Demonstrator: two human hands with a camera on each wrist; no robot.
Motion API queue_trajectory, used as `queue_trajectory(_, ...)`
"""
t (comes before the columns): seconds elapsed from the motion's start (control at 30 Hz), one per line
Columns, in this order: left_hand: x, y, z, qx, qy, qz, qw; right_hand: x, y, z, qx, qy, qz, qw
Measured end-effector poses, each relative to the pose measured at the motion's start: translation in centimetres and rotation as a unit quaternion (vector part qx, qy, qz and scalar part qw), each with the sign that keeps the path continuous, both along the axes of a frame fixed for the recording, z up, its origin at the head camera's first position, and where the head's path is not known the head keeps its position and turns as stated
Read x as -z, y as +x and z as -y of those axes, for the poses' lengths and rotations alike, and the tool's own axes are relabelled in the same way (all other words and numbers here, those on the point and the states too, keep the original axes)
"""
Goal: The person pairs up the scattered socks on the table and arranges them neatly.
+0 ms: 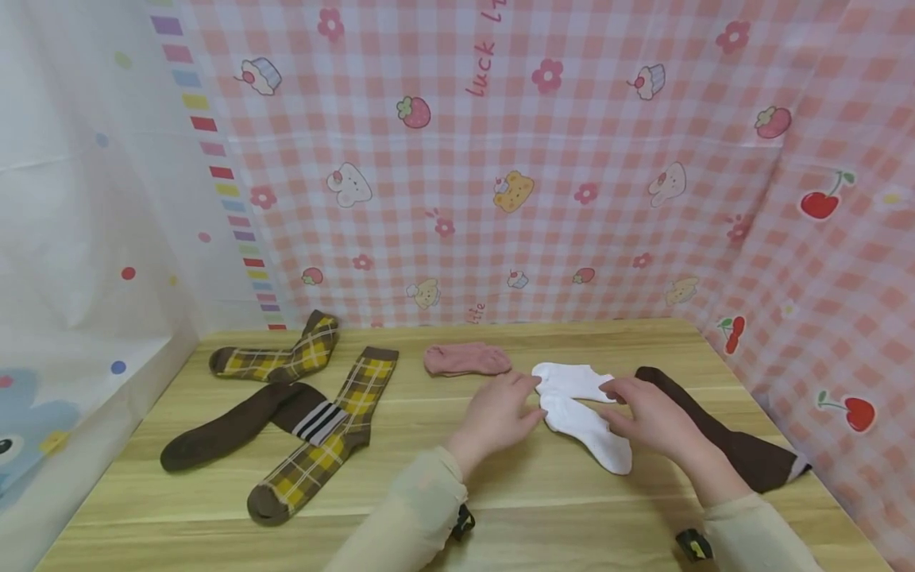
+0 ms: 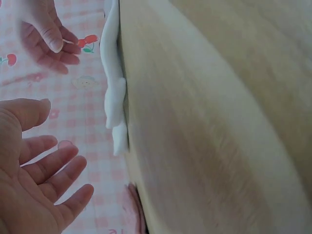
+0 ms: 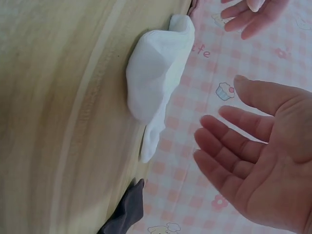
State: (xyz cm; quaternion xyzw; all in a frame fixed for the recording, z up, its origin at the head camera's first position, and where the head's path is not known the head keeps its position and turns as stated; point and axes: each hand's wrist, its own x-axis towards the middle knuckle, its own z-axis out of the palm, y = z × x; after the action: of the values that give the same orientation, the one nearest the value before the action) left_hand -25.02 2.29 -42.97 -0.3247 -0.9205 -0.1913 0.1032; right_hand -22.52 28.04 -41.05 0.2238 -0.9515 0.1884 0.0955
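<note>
Two white ankle socks (image 1: 570, 381) lie side by side on the wooden table, the nearer one (image 1: 592, 437) slanting toward the front right. At their left end is my left hand (image 1: 498, 417), fingers spread and loosely bent, holding nothing. My right hand (image 1: 654, 419) hovers at their right end, its fingers relaxed around bare air. The right wrist view has that hand (image 3: 263, 156) raised off the tabletop, apart from the white fabric (image 3: 151, 73). A similar gap shows in the left wrist view between my left hand (image 2: 44, 170) and the socks (image 2: 114, 92).
A folded pink sock bundle (image 1: 467, 360) lies behind my left hand. Farther left are two yellow-brown plaid socks (image 1: 314, 477) and a dark brown striped sock (image 1: 221, 433), partly overlapping. Another dark sock (image 1: 736, 445) lies right of my right hand. Patterned cloth (image 1: 500, 238) hangs behind the table.
</note>
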Motion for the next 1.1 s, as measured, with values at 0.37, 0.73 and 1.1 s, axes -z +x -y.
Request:
queue_trajectory(0.37, 1.1, -0.3, -1.0, -0.011, 0.068, 0.072, 0.995, 0.7, 0.5, -0.7, 0.027, 0.006, 0.091, 0.995)
queue_trajectory(0.73, 1.7, -0.8, -2.1, -0.044, 0.16, 0.146, 0.9752, 1.9, 0.5, -1.0, 0.023, 0.022, 0.134, 0.99)
queue_trajectory(1.1, 2.3, -1.4, -2.7, -0.072, 0.201, 0.193, 0.9576, 2.0, 0.5, -0.6, 0.075, 0.038, 0.176, 0.981)
